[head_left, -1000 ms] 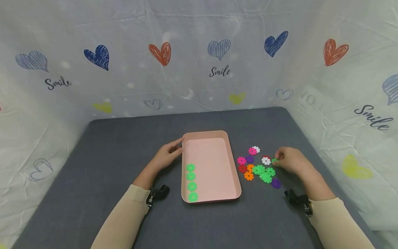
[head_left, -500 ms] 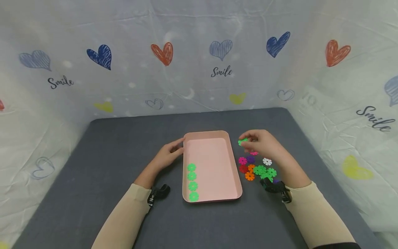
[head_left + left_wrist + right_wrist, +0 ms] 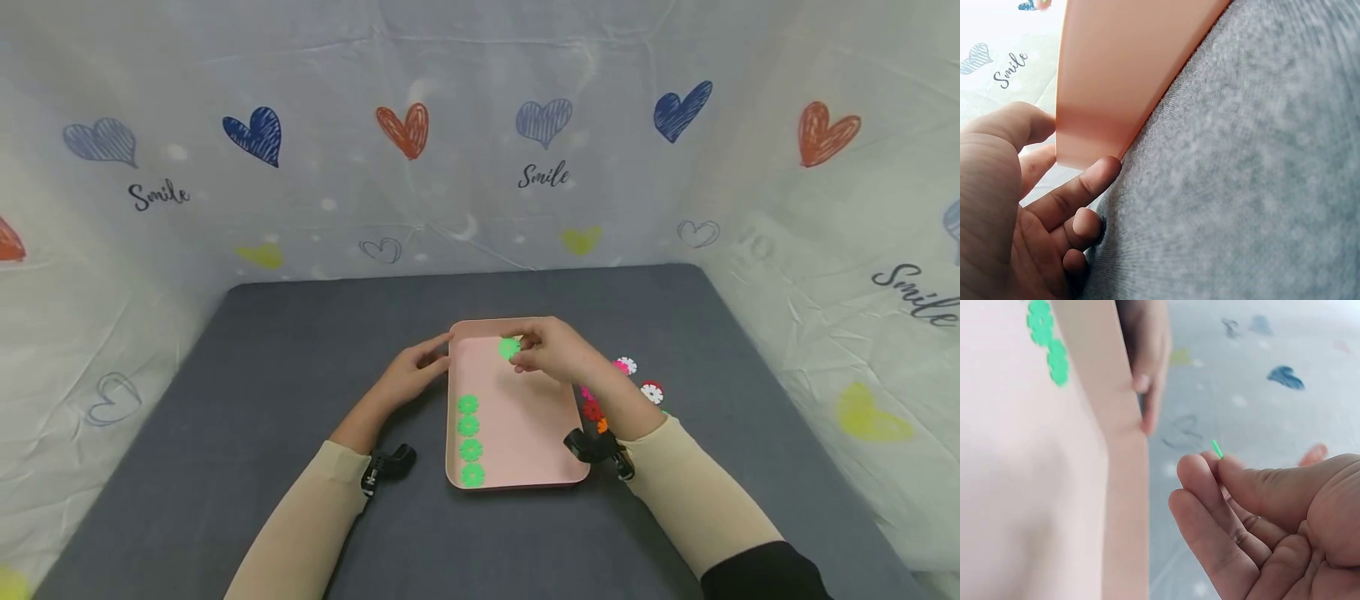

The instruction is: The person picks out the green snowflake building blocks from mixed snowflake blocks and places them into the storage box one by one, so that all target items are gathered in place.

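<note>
Green snowflake discs (image 3: pixel 469 439), four of them, already line my pink tray's (image 3: pixel 517 425) left edge; my right hand (image 3: pixel 551 350) pinches a fifth green disc (image 3: pixel 509 347) above its far end, my left hand (image 3: pixel 408 375) steadies the rim with relaxed fingers, and mixed discs (image 3: pixel 637 379) wait beside its right edge.

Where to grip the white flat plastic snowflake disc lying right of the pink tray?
Probably at its notched rim, pinched from above between thumb and fingertip. The white flat plastic snowflake disc lies flat on the grey table mat, so only edges offer purchase. Come from its right: other discs crowd its left, toward the pink tray.
</note>
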Tool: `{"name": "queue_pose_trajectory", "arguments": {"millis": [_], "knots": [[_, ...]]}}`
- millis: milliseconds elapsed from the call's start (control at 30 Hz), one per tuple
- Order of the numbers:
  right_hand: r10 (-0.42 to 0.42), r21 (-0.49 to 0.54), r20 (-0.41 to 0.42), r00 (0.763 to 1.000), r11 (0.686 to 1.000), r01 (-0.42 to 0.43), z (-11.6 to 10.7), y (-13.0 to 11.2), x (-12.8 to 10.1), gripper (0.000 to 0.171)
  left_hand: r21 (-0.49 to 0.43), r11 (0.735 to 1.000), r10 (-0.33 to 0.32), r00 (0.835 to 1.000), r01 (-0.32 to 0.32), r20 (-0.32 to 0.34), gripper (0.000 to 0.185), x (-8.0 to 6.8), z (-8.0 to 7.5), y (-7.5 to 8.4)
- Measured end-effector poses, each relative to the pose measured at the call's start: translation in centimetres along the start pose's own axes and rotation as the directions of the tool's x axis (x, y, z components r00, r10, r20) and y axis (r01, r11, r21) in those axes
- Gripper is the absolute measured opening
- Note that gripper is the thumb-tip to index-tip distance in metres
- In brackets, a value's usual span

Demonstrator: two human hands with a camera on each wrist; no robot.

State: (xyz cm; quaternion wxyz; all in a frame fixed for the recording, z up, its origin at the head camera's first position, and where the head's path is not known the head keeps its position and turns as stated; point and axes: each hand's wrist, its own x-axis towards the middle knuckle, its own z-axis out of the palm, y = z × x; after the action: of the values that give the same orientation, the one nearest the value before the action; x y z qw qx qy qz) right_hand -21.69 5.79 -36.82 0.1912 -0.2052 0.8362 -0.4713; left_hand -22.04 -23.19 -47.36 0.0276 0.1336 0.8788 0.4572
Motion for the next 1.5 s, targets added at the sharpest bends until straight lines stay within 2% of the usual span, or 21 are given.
{"name": "queue_pose_trajectory", "arguments": {"millis": [233, 400, 533, 633, 733, 800, 1000, 1233, 1367, 1500], "knots": [[-0.054, -0.169, 0.051, 0.997, 0.984, 0.062, 3.1, -0.2, 2.5, 0.042, -0.026, 1.0, 0.006, 1.0, -0.006, 0.017, 0.055, 0.2, 0.1, 0.1], [-0.071, -0.32, 0.074, 0.995, 0.943, 0.091, 5.1, 0.1, 4.0, 0.037, -0.039, 0.999, 0.029, 0.999, -0.028, 0.029, 0.055, 0.2, 0.1, 0.1], [-0.026, -0.428, 0.075, 0.997, 0.902, 0.056, 6.3, 0.7, 4.9, 0.032, -0.042, 0.999, 0.034, 0.999, -0.033, 0.033, 0.056, 0.1, 0.2, 0.2], [-0.003, -0.492, 0.079, 0.997, 0.87, 0.042, 6.8, 1.2, 5.2, 0.032, -0.035, 0.999, 0.033, 0.999, -0.032, 0.035, 0.056, 0.2, 0.3, 0.2], [-0.003, -0.521, 0.083, 0.997, 0.852, 0.046, 7.0, 1.6, 5.2, 0.033, -0.026, 0.999, 0.032, 0.999, -0.031, 0.037, 0.056, 0.2, 0.3, 0.3], [-0.004, -0.516, 0.09, 0.996, 0.855, 0.05, 6.9, 1.6, 5.1, 0.036, -0.031, 0.999, 0.03, 0.999, -0.029, 0.034, 0.055, 0.3, 0.4, 0.3], [0.011, -0.432, 0.081, 0.997, 0.901, 0.025, 5.1, 1.0, 3.5, 0.043, -0.045, 0.999, 0.018, 0.999, -0.016, 0.031, 0.055, 0.3, 0.5, 0.4], [-0.097, -0.302, 0.025, 0.995, 0.948, 0.1, 0.7, 1.3, -0.6, 0.037, -0.016, 1.0, -0.002, 1.0, 0.002, 0.01, 0.056, 0.2, 0.2, 0.4], [-0.037, -0.242, -0.038, 0.999, 0.97, 0.026, -1.6, 2.3, -3.5, 0.036, -0.009, 1.0, -0.006, 1.0, 0.006, 0.003, 0.056, 0.1, 0.1, 0.4], [0.01, -0.215, -0.072, 0.997, 0.976, -0.026, -3.7, 4.0, -5.8, 0.038, -0.006, 1.0, -0.01, 1.0, 0.01, 0.0, 0.057, -0.1, 0.0, 0.3]]}}
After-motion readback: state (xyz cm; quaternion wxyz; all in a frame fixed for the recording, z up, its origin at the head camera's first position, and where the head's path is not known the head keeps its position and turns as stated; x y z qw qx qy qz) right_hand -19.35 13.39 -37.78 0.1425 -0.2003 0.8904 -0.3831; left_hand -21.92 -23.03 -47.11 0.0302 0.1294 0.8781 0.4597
